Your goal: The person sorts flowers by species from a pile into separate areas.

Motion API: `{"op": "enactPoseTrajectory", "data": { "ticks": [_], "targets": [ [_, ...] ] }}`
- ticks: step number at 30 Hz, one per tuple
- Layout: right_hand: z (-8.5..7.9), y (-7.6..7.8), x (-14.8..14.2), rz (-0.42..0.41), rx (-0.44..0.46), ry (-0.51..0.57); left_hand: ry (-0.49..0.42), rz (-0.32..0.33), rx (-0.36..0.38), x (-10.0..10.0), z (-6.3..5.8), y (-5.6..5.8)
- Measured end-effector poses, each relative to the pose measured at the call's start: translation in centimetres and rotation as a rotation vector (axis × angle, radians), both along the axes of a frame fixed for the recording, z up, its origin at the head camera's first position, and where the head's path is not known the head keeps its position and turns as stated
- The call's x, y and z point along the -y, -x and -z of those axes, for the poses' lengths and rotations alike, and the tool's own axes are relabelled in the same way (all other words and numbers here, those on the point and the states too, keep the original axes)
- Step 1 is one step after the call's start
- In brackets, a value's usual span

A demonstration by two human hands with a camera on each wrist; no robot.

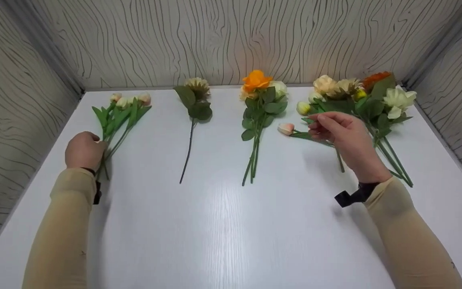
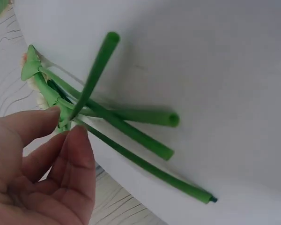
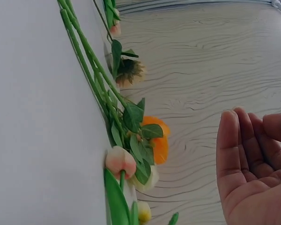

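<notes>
At the left of the table, my left hand (image 1: 84,150) pinches the green stem of a tulip in a small bunch of pink and cream tulips (image 1: 122,114). In the left wrist view several tulip stems (image 2: 145,136) fan out beyond the fingertips, one angled upward. My right hand (image 1: 347,136) hovers over the right-hand pile of flowers, fingers loosely bent and holding nothing. Below its fingertips lies a single pink tulip (image 1: 286,128); the hand hides part of its stem. The right wrist view shows a gap between thumb and fingers.
A cream flower (image 1: 198,86) on a dark stem lies left of centre. Beside it is a bunch with an orange rose (image 1: 257,80). The mixed pile at right includes a white flower (image 1: 399,100) and a yellow tulip (image 1: 303,107). Wood-patterned panels (image 1: 231,44) enclose the white table (image 1: 215,224).
</notes>
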State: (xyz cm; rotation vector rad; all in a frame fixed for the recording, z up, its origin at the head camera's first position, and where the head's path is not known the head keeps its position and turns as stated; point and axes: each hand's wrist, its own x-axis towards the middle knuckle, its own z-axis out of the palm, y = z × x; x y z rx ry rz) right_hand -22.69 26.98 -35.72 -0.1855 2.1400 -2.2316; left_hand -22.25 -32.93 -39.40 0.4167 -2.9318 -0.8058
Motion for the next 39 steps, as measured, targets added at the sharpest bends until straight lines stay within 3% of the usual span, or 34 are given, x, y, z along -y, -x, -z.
{"op": "enactPoseTrajectory", "data": {
  "ticks": [4, 7, 9, 14, 17, 22, 30, 34, 39],
  "targets": [
    [-0.4, 0.2, -2.3, 0.077, -0.032, 0.039, 0.022, 0.042, -0.060, -1.9, -0.7, 0.8],
    [-0.2, 0.4, -4.2, 0.127, -0.037, -0.050, 0.021, 0.113, -0.116, -4.4, -1.1, 1.4],
    [0.2, 0.5, -5.3, 0.153, -0.026, -0.214, 0.017, 0.170, -0.158, -6.6, -1.3, 1.6],
    [1.5, 0.5, -8.2, 0.120, 0.029, -0.793, 0.047, 0.371, -0.260, -13.7, -1.6, 1.2],
    [2.5, 0.2, -9.3, 0.065, 0.002, -0.977, 0.081, 0.539, -0.303, -18.3, -1.6, 0.3],
    [3.6, -0.1, -9.9, 0.003, 0.000, -1.078, 0.119, 0.836, -0.384, -25.6, -1.3, -1.9],
    [3.6, -0.3, -9.7, -0.059, -0.041, -1.272, 0.156, 1.202, -0.350, -34.9, -1.4, -4.7],
    [3.6, -0.7, -10.0, -0.066, -0.050, -1.315, 0.187, 1.315, -0.333, -38.0, -1.6, -5.5],
    [3.7, -1.2, -10.4, -0.051, -0.058, -1.297, 0.241, 1.353, -0.370, -40.0, -1.2, -6.1]
  ]
}}
